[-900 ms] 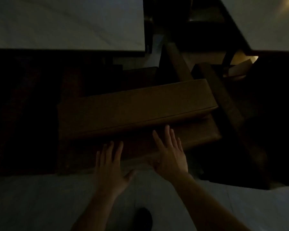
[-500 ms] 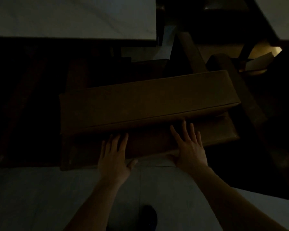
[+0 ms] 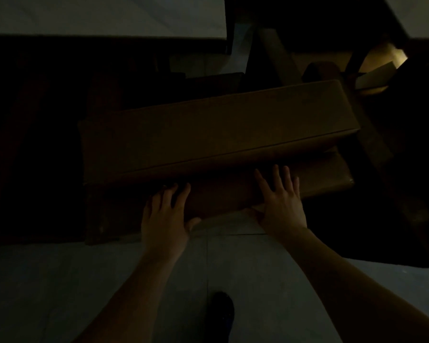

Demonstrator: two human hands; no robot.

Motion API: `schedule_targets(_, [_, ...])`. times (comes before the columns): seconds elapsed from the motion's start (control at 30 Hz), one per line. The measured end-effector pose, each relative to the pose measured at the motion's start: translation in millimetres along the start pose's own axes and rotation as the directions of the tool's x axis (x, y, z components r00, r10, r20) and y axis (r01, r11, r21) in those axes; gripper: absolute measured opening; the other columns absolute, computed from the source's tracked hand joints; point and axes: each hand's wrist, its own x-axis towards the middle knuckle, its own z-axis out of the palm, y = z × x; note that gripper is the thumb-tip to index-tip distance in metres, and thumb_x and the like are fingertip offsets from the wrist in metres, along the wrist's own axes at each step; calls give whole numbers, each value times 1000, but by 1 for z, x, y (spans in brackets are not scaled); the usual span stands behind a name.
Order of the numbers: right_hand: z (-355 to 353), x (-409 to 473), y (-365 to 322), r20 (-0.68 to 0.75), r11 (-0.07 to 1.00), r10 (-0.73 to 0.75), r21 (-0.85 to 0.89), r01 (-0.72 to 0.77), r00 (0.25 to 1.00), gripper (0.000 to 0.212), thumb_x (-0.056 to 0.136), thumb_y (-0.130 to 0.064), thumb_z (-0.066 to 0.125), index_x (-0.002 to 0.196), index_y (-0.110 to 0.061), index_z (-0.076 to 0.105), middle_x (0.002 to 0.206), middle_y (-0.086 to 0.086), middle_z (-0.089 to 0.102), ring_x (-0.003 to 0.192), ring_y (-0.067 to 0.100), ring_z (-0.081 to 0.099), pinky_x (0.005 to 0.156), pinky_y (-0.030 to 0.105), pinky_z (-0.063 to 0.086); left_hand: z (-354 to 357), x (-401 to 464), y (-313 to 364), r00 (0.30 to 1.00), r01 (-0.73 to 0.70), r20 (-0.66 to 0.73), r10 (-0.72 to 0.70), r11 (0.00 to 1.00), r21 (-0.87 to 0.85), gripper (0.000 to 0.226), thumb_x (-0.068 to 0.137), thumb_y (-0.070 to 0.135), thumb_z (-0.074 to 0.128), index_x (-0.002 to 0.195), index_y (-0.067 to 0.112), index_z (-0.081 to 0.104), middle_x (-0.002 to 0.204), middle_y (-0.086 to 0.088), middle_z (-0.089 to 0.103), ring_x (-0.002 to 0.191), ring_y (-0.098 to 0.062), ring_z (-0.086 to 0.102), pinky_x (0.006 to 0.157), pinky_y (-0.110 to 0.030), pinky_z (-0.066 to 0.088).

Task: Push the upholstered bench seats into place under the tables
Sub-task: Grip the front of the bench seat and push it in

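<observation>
A long brown upholstered bench seat (image 3: 216, 129) lies across the dim middle of the view, tilted slightly, its right end farther away. Its lower front face (image 3: 221, 196) is darker. My left hand (image 3: 165, 217) lies flat, fingers spread, against that front face left of centre. My right hand (image 3: 281, 203) is pressed flat on the same face to the right, fingers apart. Neither hand wraps around anything. A pale table top (image 3: 104, 16) spans the upper left beyond the bench, and the corner of another table (image 3: 424, 16) shows at the upper right.
Dark wooden legs or rails (image 3: 278, 55) slant behind the bench at upper centre and down the right side (image 3: 372, 142). Pale tiled floor (image 3: 60, 293) fills the foreground. My dark shoe (image 3: 222, 310) is at the bottom centre. The left area under the table is in deep shadow.
Both hands have moved forward onto the bench's front face, and the bench has shifted slightly farther toward the tables. The view has drifted a little.
</observation>
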Motion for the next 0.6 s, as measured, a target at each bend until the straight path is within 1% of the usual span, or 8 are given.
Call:
schedule_targets(0.13, [3,-8,-13,2,999,38,5,-38,999,101,83,-80,40,156,-27,-5,163,22,-2,149,43,-9,120,60,6,-2,-3,-6,1000,-18,16,18,1000,-2,79,84,63,56,151,35,25,150,0,35,135,-28,30,109,-50,32])
schedule_targets(0.3, [9,-29,-37,-18,998,52,20,-51,998,99,82,-82,31,157,-27,-3,163,22,-1,149,43,-9,120,60,8,-3,-18,-28,1000,-31,-4,31,1000,-3,77,84,62,59,150,34,30,148,0,39,132,-29,34,107,-50,35])
schedule_targets(0.4, [15,-44,-57,-26,998,62,-1,-63,998,98,83,-83,28,157,-26,-2,163,23,1,149,43,-5,120,60,11,-3,-31,-47,999,-38,-10,38,999,-11,77,83,60,61,149,34,31,148,-1,40,132,-29,34,107,-50,34])
schedule_targets(0.6, [23,-73,-92,-30,996,78,-40,-79,997,98,83,-86,24,157,-24,7,161,26,11,148,46,8,116,62,19,-6,-55,-80,999,-40,6,40,998,-46,80,81,61,62,149,35,29,149,-1,37,135,-30,30,111,-50,29])
